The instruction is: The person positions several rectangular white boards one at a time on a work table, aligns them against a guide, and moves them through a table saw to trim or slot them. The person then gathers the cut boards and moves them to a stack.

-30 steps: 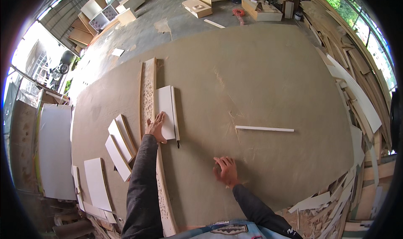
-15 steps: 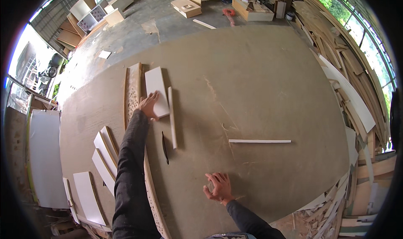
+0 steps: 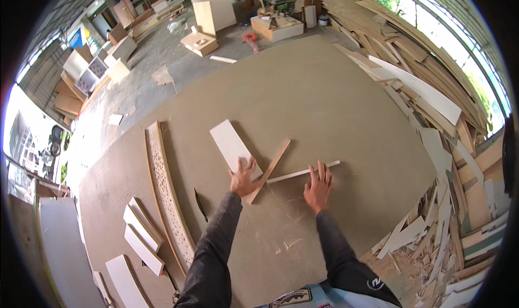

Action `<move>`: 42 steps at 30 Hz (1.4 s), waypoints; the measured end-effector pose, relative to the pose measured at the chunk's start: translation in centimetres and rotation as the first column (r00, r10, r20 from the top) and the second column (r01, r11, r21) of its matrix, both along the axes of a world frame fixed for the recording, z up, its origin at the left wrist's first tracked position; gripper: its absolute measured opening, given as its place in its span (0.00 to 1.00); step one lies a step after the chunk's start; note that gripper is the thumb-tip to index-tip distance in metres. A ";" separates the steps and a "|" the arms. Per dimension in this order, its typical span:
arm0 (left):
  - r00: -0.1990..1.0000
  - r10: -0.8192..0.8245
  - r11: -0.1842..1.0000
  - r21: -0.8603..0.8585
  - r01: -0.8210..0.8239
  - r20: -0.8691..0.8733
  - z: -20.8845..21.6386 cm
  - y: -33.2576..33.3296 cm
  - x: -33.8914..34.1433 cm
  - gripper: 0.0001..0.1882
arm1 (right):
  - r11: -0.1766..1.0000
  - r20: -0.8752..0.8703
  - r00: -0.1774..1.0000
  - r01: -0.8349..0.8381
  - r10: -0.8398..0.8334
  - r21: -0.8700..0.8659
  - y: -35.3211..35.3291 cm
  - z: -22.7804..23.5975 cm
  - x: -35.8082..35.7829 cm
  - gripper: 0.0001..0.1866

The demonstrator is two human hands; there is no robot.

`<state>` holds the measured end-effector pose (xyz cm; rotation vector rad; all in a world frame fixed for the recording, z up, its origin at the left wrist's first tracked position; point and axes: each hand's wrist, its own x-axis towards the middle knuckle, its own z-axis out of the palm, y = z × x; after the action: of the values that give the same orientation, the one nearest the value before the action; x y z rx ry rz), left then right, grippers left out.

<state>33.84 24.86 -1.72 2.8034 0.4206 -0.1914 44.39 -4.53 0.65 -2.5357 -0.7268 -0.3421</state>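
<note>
A short white board lies slanted on the large brown work surface. My left hand rests on its near end, fingers spread. Close by that end a narrow wooden strip lies at an angle, its brown face showing. A thin white strip runs rightward from beside it. My right hand is over the right part of this strip, fingers stretched out and touching or just above it.
On the left lie a long speckled strip, a thin black curved piece and several white boards. Scrap wood is heaped along the right side. Beyond the far edge, a low wooden box stands on the concrete floor.
My left hand has moved the white board rightward, away from the speckled strip. The narrow strip beside it has shifted and turned. My right hand has reached forward to the thin white strip.
</note>
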 end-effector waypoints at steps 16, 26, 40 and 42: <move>1.000 -0.017 0.943 -0.332 0.014 -0.007 4.9 -32.2 -10.8 0.35 | 0.924 -0.338 0.897 0.351 -0.285 0.150 -12.8 -4.3 -4.7 0.12; 0.894 0.356 0.378 -0.833 -0.403 -0.271 4.4 -36.7 -15.5 0.35 | 0.993 -0.387 0.921 0.083 -0.045 0.084 -19.0 -0.2 -10.0 0.26; 0.543 0.839 0.524 -0.226 -0.821 -0.026 5.8 -41.4 -7.3 0.66 | 0.976 -0.293 0.950 -0.043 0.106 0.213 -29.7 -2.0 -5.9 0.18; 0.526 0.848 0.505 -0.209 -0.837 -0.060 6.0 -41.7 -7.2 0.67 | 0.985 -0.309 0.947 -0.030 0.083 0.173 -32.9 -3.7 -2.4 0.18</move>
<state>26.61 -16.89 4.31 2.0505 1.5910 0.0646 41.98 -37.46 -3.08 -2.3300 -0.6171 0.0254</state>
